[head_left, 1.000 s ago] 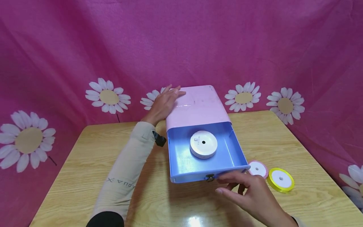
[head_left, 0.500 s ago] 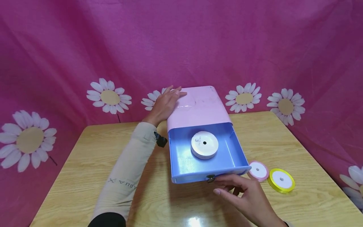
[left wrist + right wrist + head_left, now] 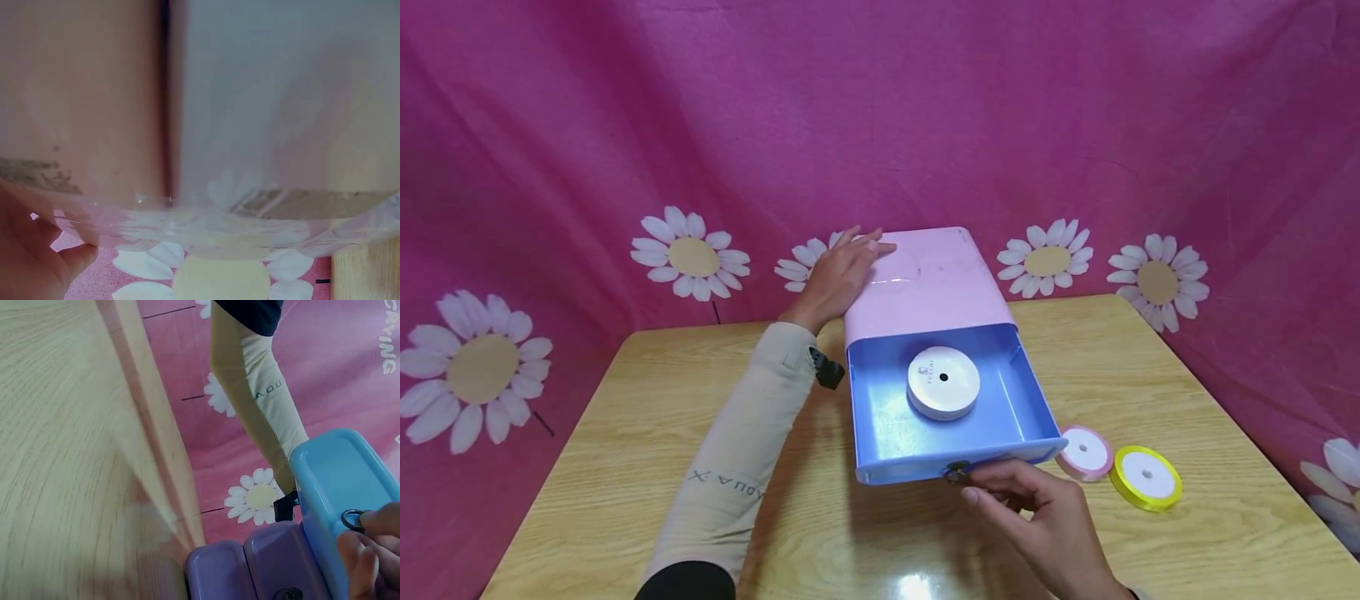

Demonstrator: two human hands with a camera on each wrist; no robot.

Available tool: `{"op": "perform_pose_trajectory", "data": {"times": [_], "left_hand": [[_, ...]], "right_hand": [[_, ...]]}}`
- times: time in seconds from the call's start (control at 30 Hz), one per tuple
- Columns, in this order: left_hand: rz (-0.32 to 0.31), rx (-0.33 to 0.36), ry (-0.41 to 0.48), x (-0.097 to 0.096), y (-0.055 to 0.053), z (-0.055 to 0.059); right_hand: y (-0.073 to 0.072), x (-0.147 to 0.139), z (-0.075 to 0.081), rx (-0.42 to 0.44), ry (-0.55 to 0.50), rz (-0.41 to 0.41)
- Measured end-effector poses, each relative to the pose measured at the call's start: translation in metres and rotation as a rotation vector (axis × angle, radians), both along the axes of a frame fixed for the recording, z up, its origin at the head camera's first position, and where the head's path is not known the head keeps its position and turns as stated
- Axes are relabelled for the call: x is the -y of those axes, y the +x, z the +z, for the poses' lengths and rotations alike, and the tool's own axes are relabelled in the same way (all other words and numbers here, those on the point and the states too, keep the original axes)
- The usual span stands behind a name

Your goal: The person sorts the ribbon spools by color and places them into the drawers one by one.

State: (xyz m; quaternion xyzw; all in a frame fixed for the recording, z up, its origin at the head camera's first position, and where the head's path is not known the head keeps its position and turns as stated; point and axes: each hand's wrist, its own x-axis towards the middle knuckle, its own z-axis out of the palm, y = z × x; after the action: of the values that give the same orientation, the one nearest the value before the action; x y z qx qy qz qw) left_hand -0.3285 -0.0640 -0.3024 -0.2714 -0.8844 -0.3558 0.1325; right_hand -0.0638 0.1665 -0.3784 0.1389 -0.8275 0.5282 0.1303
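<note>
A small drawer cabinet with a pink top (image 3: 936, 283) stands on the table, its blue drawer (image 3: 887, 437) pulled out toward me. Inside the drawer lies a white ribbon spool (image 3: 943, 382). My left hand (image 3: 837, 279) rests on the far left of the pink top with its fingers spread; the left wrist view shows the cabinet's blurred surface close up. At the drawer's front, my right hand (image 3: 1045, 517) has its fingertips on the dark metal ring pull (image 3: 353, 520). The right wrist view shows the index finger at the ring and the thumb bent beside it.
To the right of the drawer lie a pink-edged ribbon spool (image 3: 1085, 452) and a yellow ribbon spool (image 3: 1147, 477). Purple drawer fronts (image 3: 284, 562) sit below the blue one. A pink daisy-print cloth (image 3: 880, 117) hangs behind the wooden table (image 3: 700, 367).
The right hand's fingers have shifted left along the drawer front to the ring pull. The left hand stays on the pink top, and the drawer stays about as far out.
</note>
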Motion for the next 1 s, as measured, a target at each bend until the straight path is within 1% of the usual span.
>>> {"op": "perform_pose_trajectory", "data": {"times": [0.07,0.2,0.33,0.43,0.63,1.0], "left_hand": [[-0.003,-0.001,0.004,-0.0001,-0.0001,-0.0003],[-0.011,-0.005,0.012,-0.0004,-0.0005,-0.0010],[-0.005,-0.006,0.009,-0.0003,-0.0010,-0.0010],[-0.001,-0.008,0.012,-0.0001,-0.0006,-0.0005],[0.000,0.006,0.016,0.0001,0.0003,0.0001],[0.009,0.019,0.014,0.0002,-0.0006,-0.0010]], "right_hand": [[-0.0006,0.0015,-0.0013,-0.024,-0.007,-0.014],[-0.0021,0.0036,-0.0023,-0.045,-0.027,-0.027],[-0.0036,0.0045,-0.0026,-0.031,-0.027,-0.049],[-0.0046,0.0043,-0.0024,-0.027,-0.027,-0.046],[-0.0053,0.0033,-0.0031,-0.053,-0.032,-0.016],[-0.0063,0.0027,0.0034,-0.085,-0.005,-0.021]]}}
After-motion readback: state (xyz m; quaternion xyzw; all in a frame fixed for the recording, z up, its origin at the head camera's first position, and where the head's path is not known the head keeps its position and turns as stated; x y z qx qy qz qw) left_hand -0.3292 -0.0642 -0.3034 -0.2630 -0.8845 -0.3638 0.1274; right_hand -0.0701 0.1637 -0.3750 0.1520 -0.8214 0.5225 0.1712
